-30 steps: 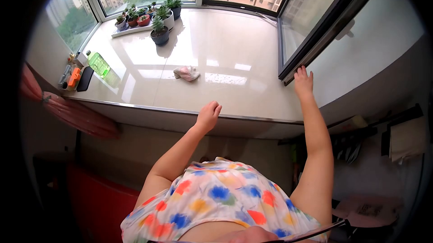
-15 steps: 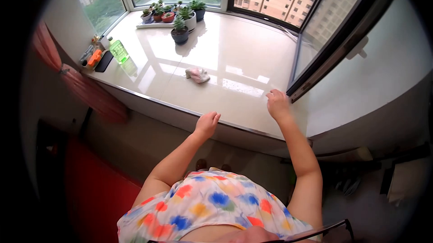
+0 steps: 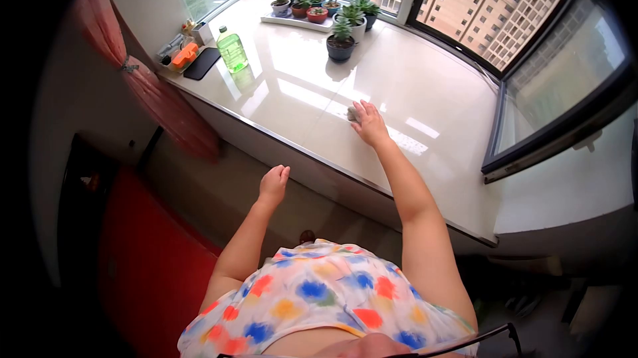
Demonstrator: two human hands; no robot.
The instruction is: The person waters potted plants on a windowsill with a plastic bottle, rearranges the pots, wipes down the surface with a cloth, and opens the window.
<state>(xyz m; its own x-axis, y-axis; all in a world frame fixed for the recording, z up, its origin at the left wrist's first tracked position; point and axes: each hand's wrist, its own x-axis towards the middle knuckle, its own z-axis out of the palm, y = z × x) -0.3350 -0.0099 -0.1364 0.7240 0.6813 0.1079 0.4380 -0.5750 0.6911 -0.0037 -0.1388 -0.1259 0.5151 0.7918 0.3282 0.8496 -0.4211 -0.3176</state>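
Observation:
A crumpled cloth, greyish and mostly covered, lies on the pale glossy window-sill counter. My right hand is over it, palm down, with the fingers bent onto the cloth. Only the cloth's left edge shows beside the thumb and fingers. My left hand hangs in the air in front of the counter's edge, curled into a loose fist, and nothing shows in it. Wet-looking spots gleam on the surface to the right of my right hand.
Potted succulents stand at the back, several on a white tray. Toward the left are a bottle of green liquid, a black flat pad and an orange item. An open window sash juts in at right; a pink curtain hangs left.
My right hand has moved left from beside the window sash onto the cloth. My left hand has shifted slightly left and lower, still curled. The view has turned left.

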